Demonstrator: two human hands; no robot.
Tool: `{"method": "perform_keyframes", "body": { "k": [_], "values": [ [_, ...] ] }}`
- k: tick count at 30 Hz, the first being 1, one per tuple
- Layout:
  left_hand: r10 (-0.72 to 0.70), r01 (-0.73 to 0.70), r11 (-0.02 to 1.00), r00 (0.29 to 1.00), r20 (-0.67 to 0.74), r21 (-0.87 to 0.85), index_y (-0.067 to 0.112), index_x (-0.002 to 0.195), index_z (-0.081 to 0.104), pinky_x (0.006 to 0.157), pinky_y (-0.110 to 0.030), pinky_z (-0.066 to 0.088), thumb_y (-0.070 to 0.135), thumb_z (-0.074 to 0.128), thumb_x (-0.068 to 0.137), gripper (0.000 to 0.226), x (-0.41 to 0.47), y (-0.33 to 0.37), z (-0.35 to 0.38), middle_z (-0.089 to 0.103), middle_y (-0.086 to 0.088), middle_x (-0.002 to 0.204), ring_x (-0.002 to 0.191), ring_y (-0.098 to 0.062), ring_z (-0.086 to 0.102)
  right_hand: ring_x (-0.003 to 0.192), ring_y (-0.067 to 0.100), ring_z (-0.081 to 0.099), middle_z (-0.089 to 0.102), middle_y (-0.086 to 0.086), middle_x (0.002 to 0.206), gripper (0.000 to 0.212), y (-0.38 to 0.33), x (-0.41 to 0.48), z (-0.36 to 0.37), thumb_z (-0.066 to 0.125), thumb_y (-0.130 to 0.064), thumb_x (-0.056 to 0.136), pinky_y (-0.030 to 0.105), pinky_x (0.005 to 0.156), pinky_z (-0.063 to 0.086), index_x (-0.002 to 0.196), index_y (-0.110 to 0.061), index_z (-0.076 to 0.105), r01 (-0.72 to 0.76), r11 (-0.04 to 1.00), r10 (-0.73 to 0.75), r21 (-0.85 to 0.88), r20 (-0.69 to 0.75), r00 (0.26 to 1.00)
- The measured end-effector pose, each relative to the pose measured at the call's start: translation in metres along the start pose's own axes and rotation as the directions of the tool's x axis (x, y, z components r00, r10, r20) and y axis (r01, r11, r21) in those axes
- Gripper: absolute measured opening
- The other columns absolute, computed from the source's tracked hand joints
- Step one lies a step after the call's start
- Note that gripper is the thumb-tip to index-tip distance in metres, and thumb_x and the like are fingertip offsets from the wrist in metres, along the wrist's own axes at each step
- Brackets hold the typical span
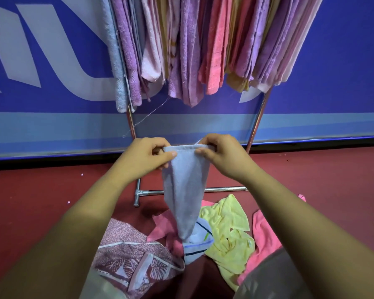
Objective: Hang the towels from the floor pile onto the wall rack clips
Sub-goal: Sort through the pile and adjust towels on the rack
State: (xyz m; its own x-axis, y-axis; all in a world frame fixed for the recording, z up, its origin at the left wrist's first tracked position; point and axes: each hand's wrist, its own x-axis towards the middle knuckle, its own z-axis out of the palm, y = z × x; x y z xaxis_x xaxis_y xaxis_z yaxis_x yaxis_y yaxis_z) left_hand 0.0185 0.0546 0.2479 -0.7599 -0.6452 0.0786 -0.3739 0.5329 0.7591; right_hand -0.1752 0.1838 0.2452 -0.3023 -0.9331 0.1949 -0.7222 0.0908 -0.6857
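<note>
Hanging towels (194, 50) crowd the rack (255, 126) above

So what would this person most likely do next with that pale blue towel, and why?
Probably lift it toward the rack. The left hand and right hand pinch the top edge of the pale blue towel, while its lower end trails into the floor pile. The hung towels sit above; no clips show.
</note>
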Motion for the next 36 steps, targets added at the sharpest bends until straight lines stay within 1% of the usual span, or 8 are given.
{"method": "perform_keyframes", "body": {
  "k": [5,9,17,23,27,30,33,36],
  "values": [
    [-0.051,0.055,0.978,0.998,-0.024,0.202,0.018,0.076,0.065,0.059,-0.012,0.041,0.033,0.071,0.089,0.020,-0.003,-0.008,-0.014,0.068,0.004,0.059,0.056,-0.008,0.067,0.061,0.003,0.049,0.060,-0.009,0.068,0.019,0.013,0.004,-0.013,0.074,-0.031,0.088,0.015,0.056,0.037,0.078,-0.020,0.062,-0.036,0.999,0.036,0.011,-0.102,0.994],
    [0.018,0.018,0.942,0.995,-0.102,0.336,0.025,0.081,0.067,0.074,-0.024,0.042,0.040,0.073,0.085,0.016,0.001,-0.020,-0.025,0.066,0.006,0.080,0.079,-0.009,0.062,0.062,0.002,0.051,0.063,-0.008,0.072,0.011,0.018,0.005,-0.020,0.073,-0.023,0.089,0.018,0.060,0.039,0.082,-0.019,0.065,-0.039,0.999,0.041,0.022,-0.105,0.994],
    [0.020,0.004,0.998,0.931,-0.364,0.065,0.020,0.084,0.077,0.070,-0.004,0.042,0.025,0.081,0.079,0.007,-0.009,-0.010,-0.016,0.074,0.008,0.078,0.075,-0.004,0.066,0.062,0.013,0.062,0.066,0.004,0.071,0.016,0.017,0.000,-0.018,0.061,-0.004,0.093,0.033,0.063,0.057,0.080,-0.013,0.058,-0.118,0.954,0.173,0.275,-0.187,0.967],
    [-0.001,-0.022,0.998,0.928,-0.372,-0.058,0.027,0.077,0.073,0.069,-0.018,0.047,0.021,0.081,0.078,0.010,-0.010,0.010,-0.025,0.071,0.005,0.070,0.063,-0.002,0.059,0.056,0.006,0.056,0.066,0.006,0.071,0.017,-0.006,-0.004,-0.042,0.070,-0.009,0.090,0.020,0.057,0.047,0.079,-0.010,0.058,-0.087,0.917,0.200,0.389,-0.260,0.945],
    [0.063,-0.073,0.997,0.925,-0.375,-0.012,0.025,0.080,0.072,0.069,-0.027,0.047,0.016,0.077,0.081,0.010,-0.004,0.048,-0.054,0.070,-0.010,0.076,0.066,-0.011,0.055,0.049,0.002,0.050,0.061,0.000,0.065,0.016,-0.037,-0.001,-0.076,0.069,-0.009,0.091,0.018,0.052,0.043,0.079,-0.010,0.057,-0.043,0.934,0.156,0.355,-0.296,0.942],
    [0.143,-0.129,0.990,0.905,-0.400,0.062,0.022,0.085,0.070,0.061,-0.009,0.041,0.014,0.073,0.085,0.008,0.001,0.102,-0.087,0.069,-0.006,0.077,0.068,-0.010,0.056,0.049,0.008,0.052,0.059,0.002,0.062,0.020,-0.077,0.006,-0.120,0.067,-0.006,0.091,0.025,0.051,0.043,0.076,-0.012,0.055,0.013,0.920,0.125,0.392,-0.325,0.937],
    [0.199,-0.198,0.979,0.845,-0.497,0.057,0.021,0.086,0.067,0.059,-0.004,0.039,0.016,0.070,0.088,0.006,0.005,0.172,-0.129,0.064,0.005,0.074,0.065,-0.004,0.055,0.058,0.020,0.054,0.062,0.007,0.067,0.015,-0.129,0.015,-0.181,0.069,-0.005,0.089,0.032,0.055,0.044,0.079,-0.010,0.060,0.139,0.835,0.067,0.532,-0.350,0.934],
    [0.185,-0.318,0.926,0.850,-0.493,-0.201,0.020,0.082,0.062,0.059,-0.014,0.049,0.012,0.065,0.093,0.014,0.007,0.231,-0.165,0.062,0.010,0.066,0.058,-0.001,0.058,0.061,0.016,0.057,0.061,0.005,0.068,0.014,-0.170,0.021,-0.234,0.069,-0.004,0.089,0.025,0.058,0.046,0.077,-0.010,0.063,0.230,0.629,0.019,0.743,-0.310,0.950]
  ]
}}
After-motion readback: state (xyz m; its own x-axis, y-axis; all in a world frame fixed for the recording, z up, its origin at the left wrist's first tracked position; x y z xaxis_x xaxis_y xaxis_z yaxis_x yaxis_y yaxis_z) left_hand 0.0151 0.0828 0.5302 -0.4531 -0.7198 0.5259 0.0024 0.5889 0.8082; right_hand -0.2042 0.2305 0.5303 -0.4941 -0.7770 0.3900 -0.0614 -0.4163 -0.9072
